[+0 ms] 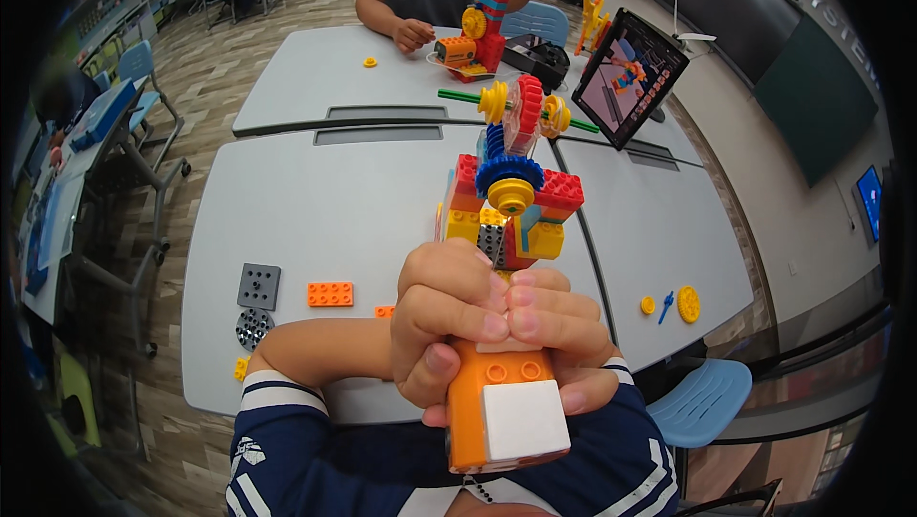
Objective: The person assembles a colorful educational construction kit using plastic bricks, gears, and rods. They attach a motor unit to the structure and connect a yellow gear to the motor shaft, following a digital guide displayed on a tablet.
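Observation:
Close to my chest, my left hand and my right hand are wrapped round the far end of an orange block with studs and a white panel on its near face. Their knuckles meet in the middle, and the fingers hide what lies under them. Just beyond stands a building-brick model of red, yellow and grey bricks. It carries a blue gear with a yellow hub, and above that a red gear wheel on a green axle. Whether the orange block joins the model is hidden by my hands.
On the left of the table lie a grey plate, a dark round plate and an orange brick. A yellow wheel and a blue peg are at the right. A tablet stands beyond, near another person's brick model.

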`<state>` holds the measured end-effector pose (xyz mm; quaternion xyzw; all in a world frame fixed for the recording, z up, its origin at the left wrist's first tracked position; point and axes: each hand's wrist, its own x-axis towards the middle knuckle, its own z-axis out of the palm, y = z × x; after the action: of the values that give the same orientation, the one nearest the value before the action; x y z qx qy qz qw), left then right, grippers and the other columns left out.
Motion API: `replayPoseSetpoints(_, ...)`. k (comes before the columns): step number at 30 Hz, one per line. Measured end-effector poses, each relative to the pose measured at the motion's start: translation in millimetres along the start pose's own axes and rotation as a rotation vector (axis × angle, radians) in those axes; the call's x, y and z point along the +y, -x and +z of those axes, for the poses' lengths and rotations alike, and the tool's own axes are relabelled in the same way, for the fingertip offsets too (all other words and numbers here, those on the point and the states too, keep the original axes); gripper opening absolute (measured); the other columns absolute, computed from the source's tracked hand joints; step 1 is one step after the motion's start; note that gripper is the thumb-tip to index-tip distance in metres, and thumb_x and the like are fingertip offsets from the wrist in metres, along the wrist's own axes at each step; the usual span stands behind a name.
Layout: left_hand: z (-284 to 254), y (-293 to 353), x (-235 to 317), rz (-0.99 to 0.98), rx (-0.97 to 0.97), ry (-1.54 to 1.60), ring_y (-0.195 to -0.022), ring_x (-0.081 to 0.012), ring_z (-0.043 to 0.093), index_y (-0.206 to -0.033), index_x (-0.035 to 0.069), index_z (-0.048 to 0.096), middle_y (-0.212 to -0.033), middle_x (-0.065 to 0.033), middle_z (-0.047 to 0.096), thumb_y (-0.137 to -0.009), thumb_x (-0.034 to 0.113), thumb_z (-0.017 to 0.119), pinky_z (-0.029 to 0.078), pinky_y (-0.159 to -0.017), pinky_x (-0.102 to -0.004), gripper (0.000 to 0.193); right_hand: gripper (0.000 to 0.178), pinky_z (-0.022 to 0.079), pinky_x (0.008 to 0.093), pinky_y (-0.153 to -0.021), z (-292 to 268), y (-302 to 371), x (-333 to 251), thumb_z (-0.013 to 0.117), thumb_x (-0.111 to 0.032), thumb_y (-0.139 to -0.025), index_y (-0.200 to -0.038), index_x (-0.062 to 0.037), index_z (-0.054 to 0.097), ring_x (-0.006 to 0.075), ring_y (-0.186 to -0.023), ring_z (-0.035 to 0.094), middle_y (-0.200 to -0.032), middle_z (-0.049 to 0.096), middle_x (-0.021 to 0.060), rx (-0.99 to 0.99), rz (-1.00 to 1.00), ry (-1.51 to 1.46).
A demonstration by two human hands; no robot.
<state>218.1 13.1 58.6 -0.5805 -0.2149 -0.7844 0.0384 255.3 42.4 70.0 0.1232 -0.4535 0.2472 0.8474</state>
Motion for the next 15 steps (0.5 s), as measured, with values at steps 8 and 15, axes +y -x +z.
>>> replayPoseSetpoints(8, -2.6, -0.5, 8.0, 0.1, -0.023, -0.126, -0.086, -0.0193, 0.053, -0.094, 0.011, 0.055, -0.093, -0.0068, 0.049, -0.098, 0.038, 0.041, 0.041, -0.088, -0.0397, 0.03, 0.057, 0.054, 0.0439, -0.083, -13.9, -0.2, -4.7, 0.081, -0.009, -0.07, -0.111, -0.0142, 0.041, 0.0265, -0.091, 0.063, -0.094, 0.061, 0.0113, -0.181, 0.143, -0.154)
replayPoseSetpoints(15, -9.8, -8.0, 11.2, 0.146, -0.052, -0.369, -0.088, -0.0199, 0.053, -0.095, 0.011, 0.054, -0.095, -0.008, 0.05, -0.097, 0.041, 0.039, 0.041, -0.094, -0.042, 0.034, 0.054, 0.05, 0.0439, -0.095, -51.3, -31.0, 8.6, 0.079, -0.011, -0.074, -0.116, -0.0105, 0.045, 0.0285, -0.109, 0.057, -0.116, 0.053, 0.0139, -0.782, 0.236, -0.162)
